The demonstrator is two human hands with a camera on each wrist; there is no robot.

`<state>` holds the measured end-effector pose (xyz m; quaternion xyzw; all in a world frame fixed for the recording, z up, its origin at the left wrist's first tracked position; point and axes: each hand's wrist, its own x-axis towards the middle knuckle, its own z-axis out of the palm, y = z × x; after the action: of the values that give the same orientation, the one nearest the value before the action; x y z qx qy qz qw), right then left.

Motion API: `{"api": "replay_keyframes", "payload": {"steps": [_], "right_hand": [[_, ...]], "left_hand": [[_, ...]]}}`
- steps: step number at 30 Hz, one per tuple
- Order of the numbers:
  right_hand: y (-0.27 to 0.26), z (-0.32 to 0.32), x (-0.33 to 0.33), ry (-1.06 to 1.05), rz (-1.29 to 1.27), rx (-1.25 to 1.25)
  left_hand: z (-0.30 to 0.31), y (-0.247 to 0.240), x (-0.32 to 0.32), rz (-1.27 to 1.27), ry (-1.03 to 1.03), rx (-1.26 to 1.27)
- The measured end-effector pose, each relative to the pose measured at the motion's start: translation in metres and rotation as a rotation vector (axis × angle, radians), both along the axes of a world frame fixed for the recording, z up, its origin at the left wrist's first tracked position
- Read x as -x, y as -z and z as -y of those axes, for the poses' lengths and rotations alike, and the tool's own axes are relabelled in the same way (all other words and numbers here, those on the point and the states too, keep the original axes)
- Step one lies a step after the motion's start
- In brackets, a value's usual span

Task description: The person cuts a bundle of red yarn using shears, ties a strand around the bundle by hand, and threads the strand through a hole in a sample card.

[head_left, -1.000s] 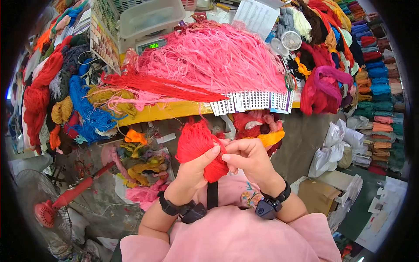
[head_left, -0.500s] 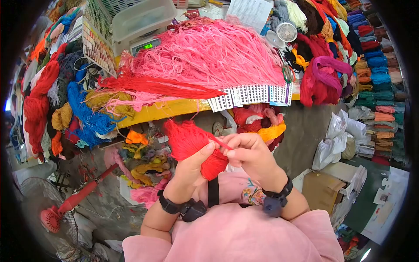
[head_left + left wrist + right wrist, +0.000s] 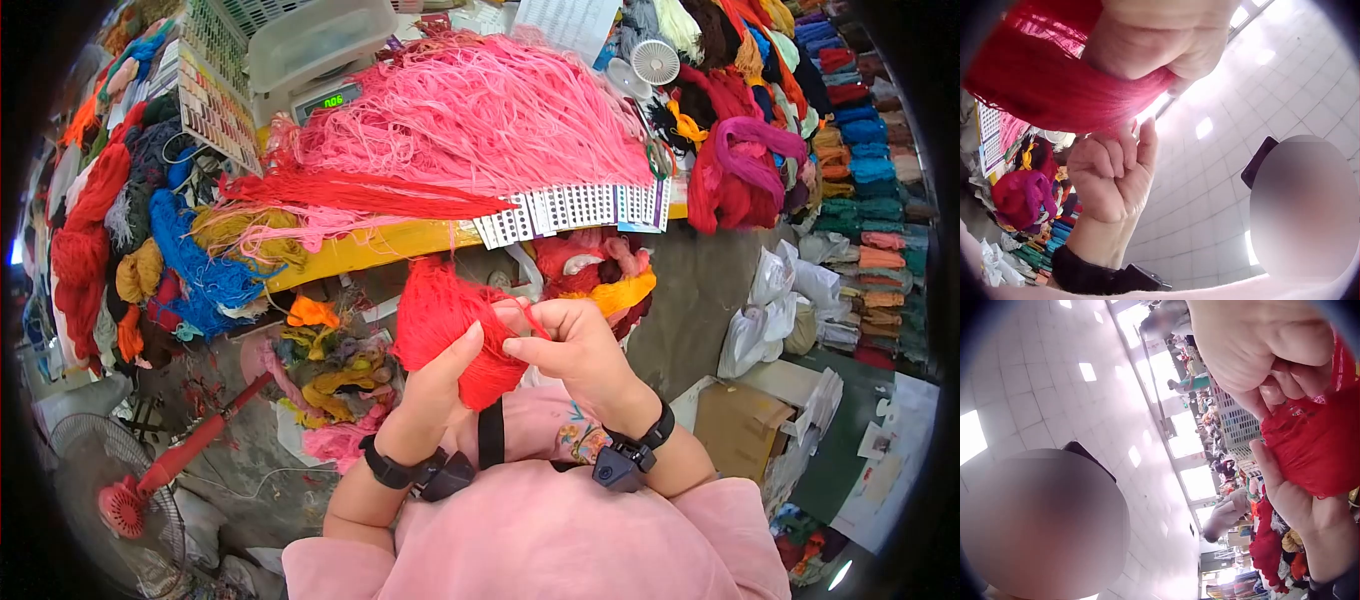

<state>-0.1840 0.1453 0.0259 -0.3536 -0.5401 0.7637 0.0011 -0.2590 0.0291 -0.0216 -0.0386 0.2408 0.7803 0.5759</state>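
Note:
A thick bundle of red yarn [image 3: 450, 325] is gripped by the left hand [image 3: 436, 385], its thumb lying across the front. At the bundle's right side the right hand [image 3: 580, 355] pinches a thin red strand between thumb and fingertips. In the left wrist view the red yarn [image 3: 1066, 94] hangs under the left hand [image 3: 1160, 37], and the right hand [image 3: 1110, 178] has curled fingers at its lower edge. The right wrist view shows the right hand [image 3: 1266, 344] over the red yarn [image 3: 1316, 444], with the left hand [image 3: 1304, 512] beneath it.
Beyond the hands, a yellow-edged table [image 3: 370, 246] bears a pink yarn heap [image 3: 480, 110], red strands [image 3: 350, 192], printed cards [image 3: 570, 215] and a scale [image 3: 328, 100]. A red fan [image 3: 122, 508] stands at lower left; cardboard boxes [image 3: 735, 430] and white bags [image 3: 760, 320] are at right.
The right hand first drew a strand out rightward from the bundle; the strand now loops upward at its fingertips. The bundle swung left, then back right, still in the left hand.

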Motion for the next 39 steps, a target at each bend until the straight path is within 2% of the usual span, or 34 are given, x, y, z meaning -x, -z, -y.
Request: {"api": "replay_keyframes", "payload": {"steps": [3, 5, 8, 11, 15, 21, 23, 24, 26, 28, 29, 30, 33, 35, 39], "right_hand": [[0.000, -0.003, 0.000, -0.100, 0.097, -0.033], [-0.004, -0.001, 0.004, 0.010, -0.003, 0.088], [0.002, -0.001, 0.003, 0.043, -0.041, 0.146], [0.001, -0.005, 0.002, 0.037, 0.034, 0.213], [0.007, -0.006, 0.003, 0.025, -0.018, 0.271], [0.009, -0.003, 0.009, 0.063, -0.056, 0.225], [0.013, -0.009, 0.006, 0.032, -0.152, 0.419], [0.013, -0.010, 0.006, 0.030, -0.152, 0.418], [0.014, -0.012, 0.006, 0.007, -0.233, 0.636], [0.013, -0.010, 0.007, 0.020, -0.181, 0.552], [0.012, -0.009, 0.008, 0.034, -0.132, 0.467], [0.009, -0.009, 0.011, 0.033, -0.131, 0.466], [0.003, -0.004, 0.019, 0.035, -0.070, 0.431], [0.003, -0.001, 0.022, -0.036, 0.039, 0.199], [0.007, 0.005, 0.026, -0.022, -0.005, 0.115]], "left_hand": [[0.000, 0.004, 0.000, 0.006, -0.016, 0.026], [0.001, 0.004, 0.001, 0.020, -0.014, 0.028], [0.001, 0.005, 0.003, 0.075, -0.006, 0.022], [0.000, 0.006, 0.005, 0.143, -0.013, 0.016], [0.003, 0.006, 0.009, 0.226, -0.016, -0.021], [0.004, 0.011, 0.011, 0.106, -0.035, 0.038], [0.007, 0.012, 0.014, 0.097, -0.032, 0.008], [0.007, 0.013, 0.015, 0.089, -0.028, -0.022], [0.008, 0.012, 0.016, 0.116, -0.031, 0.019], [0.009, 0.011, 0.016, 0.145, -0.033, 0.060], [0.008, 0.010, 0.016, 0.169, -0.059, -0.008], [0.007, 0.010, 0.016, 0.192, -0.086, -0.077], [0.011, 0.015, 0.015, 0.192, -0.101, -0.038], [0.010, 0.010, 0.016, 0.178, -0.105, -0.035], [0.008, 0.006, 0.014, 0.090, -0.137, -0.012]]}}
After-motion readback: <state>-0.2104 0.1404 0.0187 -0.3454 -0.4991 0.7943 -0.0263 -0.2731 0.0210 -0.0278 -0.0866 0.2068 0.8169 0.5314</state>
